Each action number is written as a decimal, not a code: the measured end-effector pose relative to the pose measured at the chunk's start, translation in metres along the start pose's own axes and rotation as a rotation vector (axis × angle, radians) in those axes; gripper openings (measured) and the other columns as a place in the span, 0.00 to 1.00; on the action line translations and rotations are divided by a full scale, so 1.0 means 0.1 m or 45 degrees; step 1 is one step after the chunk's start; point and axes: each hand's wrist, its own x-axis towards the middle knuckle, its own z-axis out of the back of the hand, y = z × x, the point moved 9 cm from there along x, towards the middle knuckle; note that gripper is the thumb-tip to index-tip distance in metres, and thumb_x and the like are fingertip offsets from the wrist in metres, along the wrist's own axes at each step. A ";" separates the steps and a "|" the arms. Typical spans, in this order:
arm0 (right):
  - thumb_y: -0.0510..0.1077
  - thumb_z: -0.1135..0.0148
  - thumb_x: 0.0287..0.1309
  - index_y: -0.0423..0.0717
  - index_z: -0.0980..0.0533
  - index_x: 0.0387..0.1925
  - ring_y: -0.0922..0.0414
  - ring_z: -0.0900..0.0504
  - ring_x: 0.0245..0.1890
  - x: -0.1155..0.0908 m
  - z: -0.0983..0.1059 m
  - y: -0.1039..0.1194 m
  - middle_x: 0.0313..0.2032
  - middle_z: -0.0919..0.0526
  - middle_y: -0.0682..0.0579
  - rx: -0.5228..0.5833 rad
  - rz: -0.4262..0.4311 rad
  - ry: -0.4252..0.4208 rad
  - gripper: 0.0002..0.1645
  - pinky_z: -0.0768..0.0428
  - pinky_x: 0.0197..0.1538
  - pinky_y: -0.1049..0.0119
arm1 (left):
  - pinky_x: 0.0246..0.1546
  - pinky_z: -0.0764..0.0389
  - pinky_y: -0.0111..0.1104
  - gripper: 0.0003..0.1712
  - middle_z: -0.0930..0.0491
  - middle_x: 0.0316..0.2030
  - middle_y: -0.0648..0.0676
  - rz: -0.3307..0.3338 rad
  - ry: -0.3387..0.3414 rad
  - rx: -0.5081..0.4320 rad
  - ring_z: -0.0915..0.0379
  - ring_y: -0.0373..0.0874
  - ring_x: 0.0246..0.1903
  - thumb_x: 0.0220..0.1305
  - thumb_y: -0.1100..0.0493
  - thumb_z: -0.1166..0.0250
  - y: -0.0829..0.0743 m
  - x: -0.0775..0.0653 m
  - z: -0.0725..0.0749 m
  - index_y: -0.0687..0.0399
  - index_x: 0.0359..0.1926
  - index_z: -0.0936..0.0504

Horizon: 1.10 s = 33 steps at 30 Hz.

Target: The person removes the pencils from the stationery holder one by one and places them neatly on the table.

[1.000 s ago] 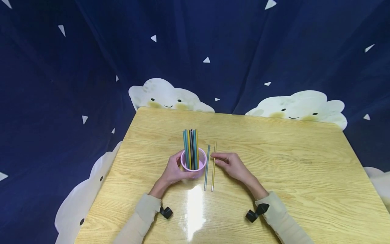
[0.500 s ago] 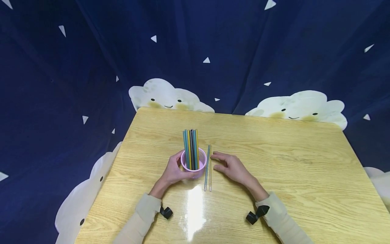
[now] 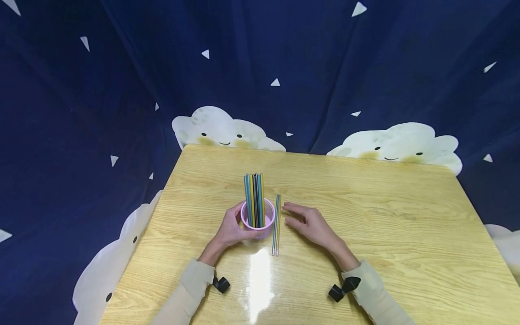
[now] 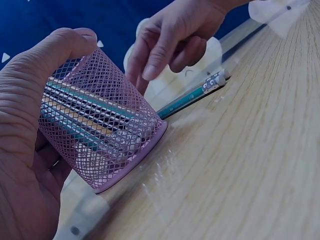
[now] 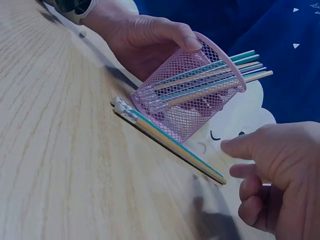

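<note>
My left hand (image 3: 232, 231) grips a pink mesh pencil cup (image 3: 266, 232) around its side, thumb near the rim. Inside stands a bunch of teal, yellow and dark pencils (image 3: 254, 198), leaning toward the cup's left side. Just right of the cup, a teal pencil (image 3: 275, 225) and a yellow pencil (image 5: 170, 143) lie side by side on the table, their white eraser ends toward me. Beside them my right hand (image 3: 313, 225) holds nothing; its thumb and index finger are spread apart, and in the right wrist view its other fingers are loosely bent.
The light wooden table (image 3: 390, 234) reaches back to a dark blue curtain (image 3: 243, 27) with white triangles and smiling clouds. A bright reflection (image 3: 260, 284) shines on the tabletop in front of the cup. Black wrist cameras (image 3: 221, 284) sit at both sleeves.
The yellow pencil has slid left until it lies along the teal one. My right hand has let go of it and spread its fingers. The left hand and cup have stayed put.
</note>
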 end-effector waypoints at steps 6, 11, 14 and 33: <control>0.44 0.35 0.72 0.42 0.21 0.65 0.56 0.12 0.46 0.02 0.05 0.09 0.67 0.20 0.46 0.106 0.055 -0.011 0.24 0.12 0.49 0.61 | 0.61 0.18 0.39 0.46 0.16 0.55 0.63 -0.001 -0.002 -0.002 0.18 0.51 0.54 0.39 0.67 0.16 0.00 0.00 0.00 0.63 0.65 0.22; 0.43 0.37 0.74 0.44 0.21 0.66 0.67 0.30 0.20 0.08 0.09 0.23 0.65 0.19 0.43 0.201 0.139 -0.024 0.23 0.26 0.19 0.71 | 0.60 0.18 0.37 0.47 0.16 0.55 0.64 -0.006 -0.004 -0.009 0.19 0.50 0.54 0.38 0.70 0.16 0.03 0.01 0.00 0.65 0.65 0.22; 0.43 0.38 0.74 0.50 0.23 0.69 0.69 0.37 0.14 0.13 0.09 0.30 0.60 0.16 0.43 0.232 0.165 -0.030 0.24 0.33 0.15 0.71 | 0.60 0.18 0.38 0.47 0.16 0.55 0.66 -0.025 -0.003 0.000 0.18 0.51 0.53 0.38 0.71 0.17 0.01 0.02 0.00 0.66 0.65 0.23; 0.41 0.38 0.74 0.51 0.24 0.71 0.61 0.28 0.26 0.32 -0.05 0.63 0.71 0.24 0.51 0.300 0.280 0.089 0.26 0.24 0.24 0.70 | 0.60 0.17 0.40 0.48 0.16 0.56 0.61 -0.037 0.010 0.041 0.18 0.51 0.53 0.41 0.65 0.16 0.01 0.00 0.00 0.60 0.67 0.23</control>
